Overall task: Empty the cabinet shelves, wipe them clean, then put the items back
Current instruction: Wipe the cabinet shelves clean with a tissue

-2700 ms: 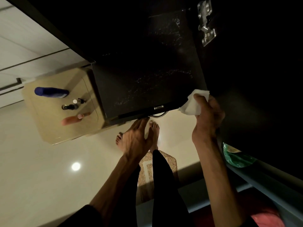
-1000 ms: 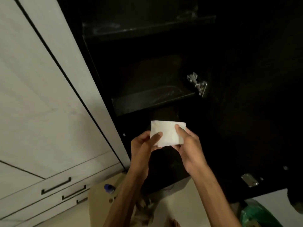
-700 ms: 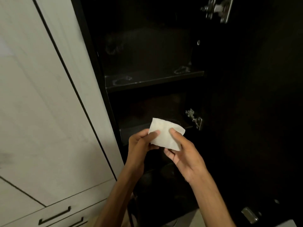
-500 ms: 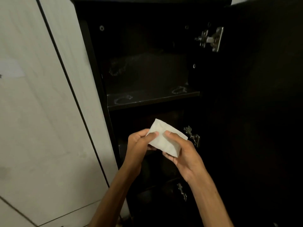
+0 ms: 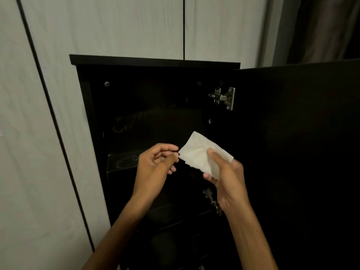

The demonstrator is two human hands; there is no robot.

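Note:
A tall black cabinet [image 5: 155,63] stands with its door [image 5: 292,152] swung out to the right. Its top compartment holds nothing, and the top shelf [image 5: 120,162] shows pale dusty rings. A folded white tissue [image 5: 196,152] is held in front of that shelf. My right hand [image 5: 228,180] grips the tissue, thumb on its face and fingers behind it. My left hand [image 5: 155,164] is curled beside it, thumb and index tip pinching the tissue's left corner. The lower shelves are dark and partly hidden behind my forearms.
Pale wardrobe panels [image 5: 48,133] rise to the left and behind the cabinet. A grey curtain [image 5: 311,26] hangs at the upper right. Metal hinges [image 5: 224,98] sit on the cabinet's right inner wall, one lower hinge [image 5: 212,201] beside my right wrist.
My view has risen from the floor and bottom shelf to the cabinet's top. The tissue has gone from my right hand alone to both hands and shifted toward the right hand.

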